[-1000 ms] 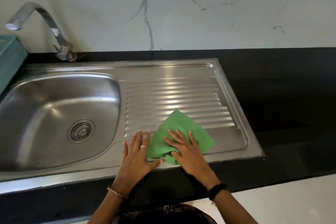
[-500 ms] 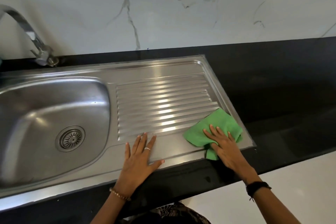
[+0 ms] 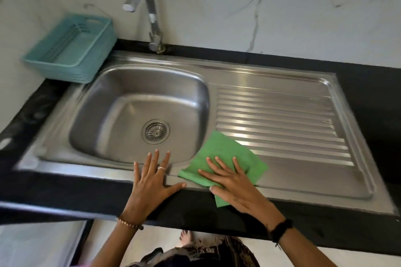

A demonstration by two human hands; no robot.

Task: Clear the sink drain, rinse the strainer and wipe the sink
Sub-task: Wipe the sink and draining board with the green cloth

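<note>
A stainless steel sink [image 3: 138, 76] with a ribbed drainboard [image 3: 282, 119] is set into a black counter. The round strainer [image 3: 155, 131] sits in the drain at the basin's bottom. A green cloth [image 3: 223, 149] lies on the front rim between basin and drainboard. My right hand [image 3: 232, 182] presses flat on the cloth, fingers spread. My left hand [image 3: 152, 180] rests flat on the front rim just left of the cloth, fingers apart, holding nothing.
A chrome tap [image 3: 149, 19] rises behind the basin. A teal plastic basket [image 3: 71, 50] stands at the back left on the black counter [image 3: 368, 97]. A marble wall runs behind. The counter's front edge is close to my wrists.
My right hand has slid the green cloth left, from the drainboard's right front corner to the rim beside the basin. The view has swung left, showing the tap and basket.
</note>
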